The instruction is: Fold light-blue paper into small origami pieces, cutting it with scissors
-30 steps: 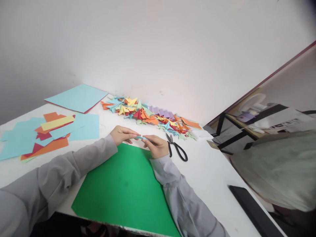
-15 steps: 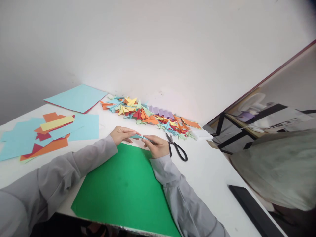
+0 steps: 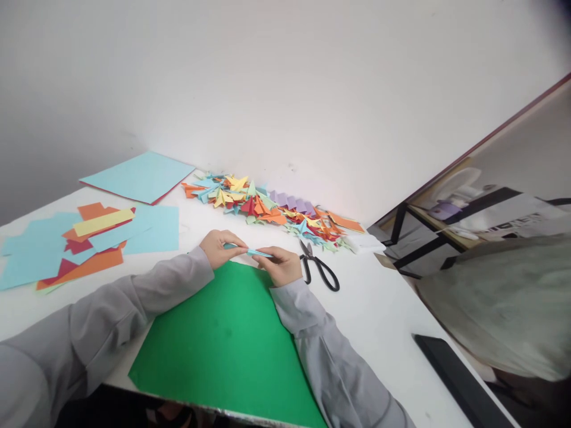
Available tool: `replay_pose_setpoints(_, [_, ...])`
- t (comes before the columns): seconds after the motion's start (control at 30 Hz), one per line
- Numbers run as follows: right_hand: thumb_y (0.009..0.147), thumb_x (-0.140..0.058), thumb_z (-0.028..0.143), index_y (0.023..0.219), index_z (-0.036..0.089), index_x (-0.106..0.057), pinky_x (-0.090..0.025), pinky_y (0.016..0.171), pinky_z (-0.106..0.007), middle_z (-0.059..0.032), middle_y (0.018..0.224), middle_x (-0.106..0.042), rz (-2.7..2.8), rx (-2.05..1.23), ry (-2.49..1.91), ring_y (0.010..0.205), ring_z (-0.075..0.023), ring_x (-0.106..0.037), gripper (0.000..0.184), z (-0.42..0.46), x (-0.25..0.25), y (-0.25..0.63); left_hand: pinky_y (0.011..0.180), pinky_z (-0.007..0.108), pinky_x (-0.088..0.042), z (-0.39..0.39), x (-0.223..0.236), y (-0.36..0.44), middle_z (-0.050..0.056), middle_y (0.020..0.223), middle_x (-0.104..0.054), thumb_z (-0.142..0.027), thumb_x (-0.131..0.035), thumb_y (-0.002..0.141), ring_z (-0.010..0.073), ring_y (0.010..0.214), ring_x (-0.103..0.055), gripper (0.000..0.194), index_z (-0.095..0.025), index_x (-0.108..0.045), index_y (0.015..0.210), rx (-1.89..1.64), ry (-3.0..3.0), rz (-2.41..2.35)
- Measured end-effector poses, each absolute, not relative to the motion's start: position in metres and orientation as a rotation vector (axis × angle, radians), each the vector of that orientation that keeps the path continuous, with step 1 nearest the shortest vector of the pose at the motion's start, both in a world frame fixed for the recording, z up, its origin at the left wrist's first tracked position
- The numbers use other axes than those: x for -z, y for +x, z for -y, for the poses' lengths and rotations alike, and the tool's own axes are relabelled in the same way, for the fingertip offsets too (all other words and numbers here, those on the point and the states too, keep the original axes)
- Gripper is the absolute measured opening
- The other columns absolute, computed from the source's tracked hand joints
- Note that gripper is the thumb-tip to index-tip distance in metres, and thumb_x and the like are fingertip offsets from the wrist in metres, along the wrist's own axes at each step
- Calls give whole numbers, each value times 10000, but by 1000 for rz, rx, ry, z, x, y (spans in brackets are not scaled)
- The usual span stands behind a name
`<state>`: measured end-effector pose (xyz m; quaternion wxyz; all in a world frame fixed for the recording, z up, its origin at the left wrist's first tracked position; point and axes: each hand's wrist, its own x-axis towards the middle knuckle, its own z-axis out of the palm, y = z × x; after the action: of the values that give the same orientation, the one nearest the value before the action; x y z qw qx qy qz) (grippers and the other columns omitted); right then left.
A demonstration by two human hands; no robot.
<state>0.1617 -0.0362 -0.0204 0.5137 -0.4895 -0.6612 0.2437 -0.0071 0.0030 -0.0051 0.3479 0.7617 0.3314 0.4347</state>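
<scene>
The white surface (image 3: 370, 309) in front of you meets the wall (image 3: 267, 89) at its far side. On it, the green sheet (image 3: 223, 339) runs down to the near edge, its sides partly under your sleeves. To the left lie flat cut papers (image 3: 31, 249), and behind them a large blue sheet (image 3: 143, 175) near the wall. That paper looks unfolded, so plenty seems left to work.

Along the wall, the row of folded paper pieces (image 3: 267, 215) looks finished — a good share done, though you can't count it from here. The black bar (image 3: 450, 368) lies by the right edge; between it and your right sleeve there's room to swing outward. Forward is tighter, with the folded row just beyond your fingers and the scissors (image 3: 328, 275) right beside your right hand (image 3: 286, 267).

Smallest is the narrow blue paper (image 3: 259, 253), held above the far end of the green sheet. Your left hand (image 3: 219, 248) pinches one end, your right the other — both grips pressed together. It looks partly folded.
</scene>
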Motion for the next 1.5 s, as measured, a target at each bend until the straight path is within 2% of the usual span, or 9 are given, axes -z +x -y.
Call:
replay_pose_setpoints(0.17, [638,-617,283,705,177,-658,-458,446,-229,-31,607,-631,1668,-567,-1165,445,-110,-544,132,37,16,161,845,349,-329,1,0,-9,51,851,-654,-275,-594,616,191,849,-536,242,-217,-655,843,-1163,2288,-827])
replay_pose_setpoints(0.33, [653,-594,248,707,166,-661,-462,477,-241,-45,599,-635,1741,-520,-1145,500,-128,-561,119,39,13,158,933,429,-146,3,-1,-8,25,758,-661,-361,-574,648,194,850,-516,219,-280,-654,834,-1052,2485,-805])
replay_pose_setpoints(0.5, [621,-621,259,674,154,-657,-455,457,-244,-48,586,-633,1684,-613,-1167,481,-131,-551,123,41,12,158,762,323,-363,-1,5,-3,49,652,-642,-359,-624,595,158,695,-541,217,-222,-679,754,-1021,2292,-760])
replay_pose_setpoints(0.6, [582,-653,259,682,148,-648,-459,452,-246,-45,591,-634,1629,-758,-1161,471,-133,-552,149,43,11,159,620,251,-415,-1,6,-2,51,640,-641,-316,-647,566,143,640,-553,219,-174,-682,729,-1013,2051,-738])
replay_pose_setpoints(0.73, [608,-637,254,735,155,-638,-468,461,-245,-23,567,-626,1556,-931,-1059,458,-128,-561,161,43,11,159,612,248,-430,0,3,-4,52,644,-645,-289,-659,536,149,633,-569,228,-135,-678,703,-973,1874,-874])
replay_pose_setpoints(0.9, [607,-643,263,687,154,-645,-451,431,-223,-15,548,-613,1531,-926,-1050,434,-113,-547,136,41,13,158,611,242,-435,0,-1,-5,42,629,-648,-291,-651,531,144,626,-574,233,-120,-668,689,-893,1854,-913])
replay_pose_setpoints(1.17, [593,-655,268,619,162,-641,-451,419,-215,4,483,-592,1485,-968,-1034,407,-103,-533,111,41,9,156,484,205,-408,2,1,-3,22,532,-604,-291,-676,488,100,496,-529,289,-83,-631,684,-817,1731,-902])
replay_pose_setpoints(1.33, [626,-630,269,638,157,-643,-469,448,-229,-28,587,-637,1521,-1064,-982,449,-108,-553,113,42,7,156,531,204,-427,3,0,-2,34,552,-619,-346,-597,605,96,524,-550,257,-92,-620,638,-755,1676,-761])
replay_pose_setpoints(1.5, [618,-640,253,631,158,-639,-462,436,-217,-14,557,-621,1498,-1075,-983,437,-102,-549,96,42,11,156,490,188,-412,4,-2,0,8,488,-597,-315,-616,587,84,469,-536,218,-98,-610,609,-711,1632,-808])
